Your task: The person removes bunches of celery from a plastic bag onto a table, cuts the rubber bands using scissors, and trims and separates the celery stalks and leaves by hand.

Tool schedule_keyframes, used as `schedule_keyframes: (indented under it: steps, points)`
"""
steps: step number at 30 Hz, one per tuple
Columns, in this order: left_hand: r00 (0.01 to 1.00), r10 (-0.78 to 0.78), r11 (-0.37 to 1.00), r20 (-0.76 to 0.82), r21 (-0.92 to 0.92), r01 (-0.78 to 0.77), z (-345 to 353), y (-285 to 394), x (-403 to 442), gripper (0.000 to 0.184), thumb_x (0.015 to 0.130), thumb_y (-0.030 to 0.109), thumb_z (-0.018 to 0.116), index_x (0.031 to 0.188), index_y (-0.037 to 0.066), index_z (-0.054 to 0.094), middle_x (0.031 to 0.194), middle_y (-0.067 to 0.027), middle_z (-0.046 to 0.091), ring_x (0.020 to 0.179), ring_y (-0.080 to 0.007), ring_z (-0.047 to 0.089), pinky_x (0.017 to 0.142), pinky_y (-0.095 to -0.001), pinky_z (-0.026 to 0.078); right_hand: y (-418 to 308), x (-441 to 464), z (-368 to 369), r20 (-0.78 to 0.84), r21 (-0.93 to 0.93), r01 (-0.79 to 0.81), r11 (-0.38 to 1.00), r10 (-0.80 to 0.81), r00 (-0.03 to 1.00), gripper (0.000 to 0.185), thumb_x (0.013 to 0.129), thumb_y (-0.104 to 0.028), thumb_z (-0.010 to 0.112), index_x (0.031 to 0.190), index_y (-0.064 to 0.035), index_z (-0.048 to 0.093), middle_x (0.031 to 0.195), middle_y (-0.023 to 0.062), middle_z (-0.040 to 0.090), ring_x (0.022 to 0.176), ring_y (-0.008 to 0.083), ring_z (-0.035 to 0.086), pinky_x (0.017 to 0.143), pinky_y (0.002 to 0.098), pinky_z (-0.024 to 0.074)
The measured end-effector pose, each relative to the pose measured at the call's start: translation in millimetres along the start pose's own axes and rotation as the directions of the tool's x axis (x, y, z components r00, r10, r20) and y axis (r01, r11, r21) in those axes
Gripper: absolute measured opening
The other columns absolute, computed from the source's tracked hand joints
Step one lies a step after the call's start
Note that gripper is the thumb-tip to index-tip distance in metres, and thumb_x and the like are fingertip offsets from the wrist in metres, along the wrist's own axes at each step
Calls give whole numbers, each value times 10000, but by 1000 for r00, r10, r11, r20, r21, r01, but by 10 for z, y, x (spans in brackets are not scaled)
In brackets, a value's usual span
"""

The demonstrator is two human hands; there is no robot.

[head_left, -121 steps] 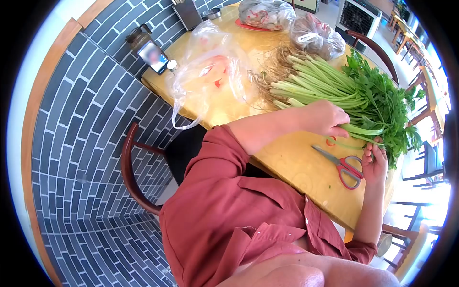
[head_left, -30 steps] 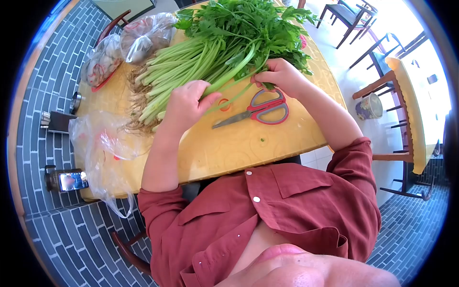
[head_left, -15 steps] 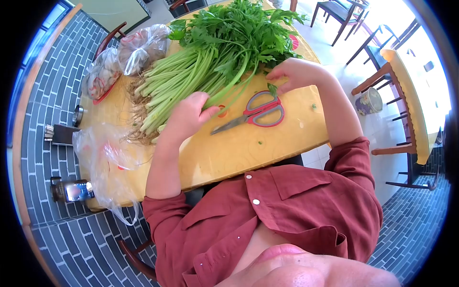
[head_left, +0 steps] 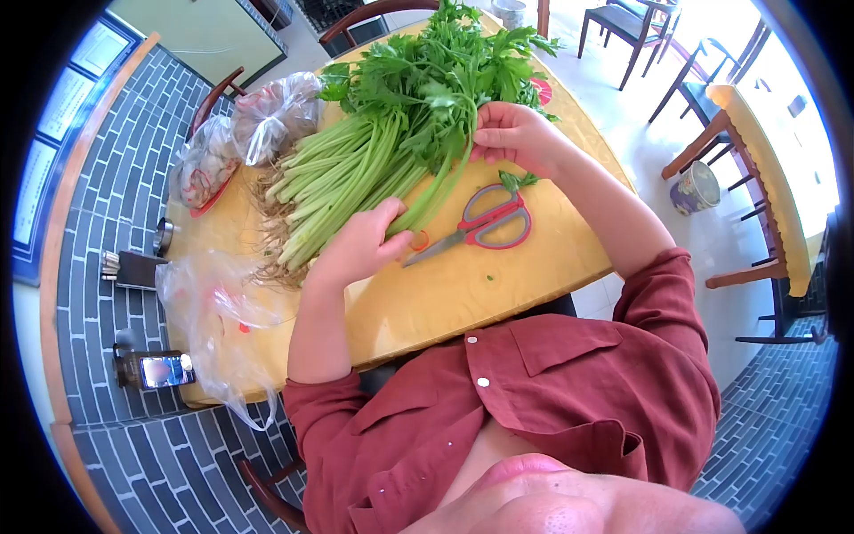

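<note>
A big bunch of celery (head_left: 356, 165) lies on the table, its roots to the left and its leaves toward the far side. My left hand (head_left: 363, 245) is closed around a celery stalk at the near edge of the bunch, thumb apart on the right; some of its fingers are hidden. My right hand (head_left: 516, 140) pinches the upper, leafy part of a celery stalk. Below it lie red-and-grey scissors (head_left: 489, 218), blades spread slightly and pointing left. A loose celery leaf (head_left: 518, 181) rests by their handles.
Knotted clear bags (head_left: 276, 116) stand at the back left of the yellow-covered table (head_left: 427, 307). A crumpled plastic bag (head_left: 218, 303) hangs over the near left edge, beside a phone (head_left: 167, 370). Chairs (head_left: 630, 36) and a patterned bin (head_left: 696, 189) stand on the right.
My right hand has moved up and left from beside the scissors onto the leafy part of the celery. My left hand stays near the stalks. The whole view has shifted slightly.
</note>
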State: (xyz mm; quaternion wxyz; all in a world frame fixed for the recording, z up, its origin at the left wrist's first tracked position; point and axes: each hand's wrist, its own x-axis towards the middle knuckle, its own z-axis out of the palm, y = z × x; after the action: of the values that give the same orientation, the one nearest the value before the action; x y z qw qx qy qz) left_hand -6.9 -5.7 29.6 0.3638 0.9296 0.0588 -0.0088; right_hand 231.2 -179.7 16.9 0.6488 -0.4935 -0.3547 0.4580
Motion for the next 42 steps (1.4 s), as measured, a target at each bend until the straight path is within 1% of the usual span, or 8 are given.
schedule_keyframes:
  steps: [5, 16, 22, 23, 24, 30, 36, 42]
  points:
    - [995, -87, 970, -57, -232, 71, -84, 117, -58, 271, 859, 205, 622, 1003, -8, 535, 663, -79, 587, 506, -103, 559, 499, -262, 444, -34, -89, 147, -5, 125, 158, 979, -158, 987, 132, 866, -104, 618, 947, -31, 543, 846, 67, 639, 759, 141, 641, 616, 221, 498]
    - [971, -65, 977, -228, -212, 16, -146, 157, -137, 283, 885, 286, 607, 898, 6, 564, 566, -23, 539, 439, -62, 495, 411, -221, 388, 6, -145, 304, -121, -80, 391, 917, -399, 909, 326, 861, 2, 584, 1178, -56, 538, 850, 44, 640, 668, 88, 586, 587, 206, 469]
    - [976, -53, 973, -212, -229, 3, -123, 155, -137, 305, 887, 317, 604, 901, 13, 577, 549, -12, 527, 430, -50, 470, 400, -213, 361, 126, -44, 91, 37, -875, 379, 300, -741, 671, 241, 766, -38, 663, 997, -108, 649, 776, 37, 573, 614, 127, 555, 613, 279, 474]
    - [973, -64, 971, -223, -240, 9, -126, 159, -142, 310, 887, 322, 604, 902, 14, 579, 548, -11, 526, 428, -49, 467, 398, -211, 357, 79, -56, 116, 100, -926, 342, 161, -768, 633, 217, 742, -56, 686, 949, -116, 668, 753, 35, 553, 601, 147, 551, 622, 302, 475]
    - [970, -66, 970, -235, -242, 8, -135, 157, -144, 314, 886, 327, 605, 898, 14, 579, 547, -9, 524, 426, -48, 462, 397, -210, 353, -37, -180, 209, -90, -943, 129, 306, -609, 788, 196, 718, -88, 703, 907, -114, 662, 894, 63, 572, 748, 210, 573, 778, 369, 469]
    - [945, -89, 966, -314, -259, 5, -183, 139, -167, 354, 871, 369, 620, 853, 19, 572, 540, -7, 517, 412, -46, 439, 391, -208, 336, -135, -79, 27, 300, -929, 353, -111, -783, 544, 167, 749, -109, 688, 910, -127, 649, 1232, 92, 497, 1066, 266, 482, 863, 378, 442]
    - [926, -69, 974, -372, -224, -17, -216, 76, -165, 382, 858, 397, 630, 814, 23, 561, 524, -9, 512, 404, -46, 433, 387, -208, 328, -150, -109, -17, 309, -768, 564, 302, -597, 740, 199, 817, -107, 633, 1006, -56, 598, 1133, 75, 571, 1045, 237, 532, 844, 343, 447]
    - [916, -47, 983, -399, -182, -28, -218, 94, -166, 379, 861, 397, 626, 803, 29, 560, 507, 1, 504, 402, -44, 436, 385, -208, 328, -139, -120, 18, 206, -737, 397, 548, -377, 903, 197, 841, -115, 603, 1024, -45, 592, 997, 76, 617, 893, 212, 588, 801, 316, 460]
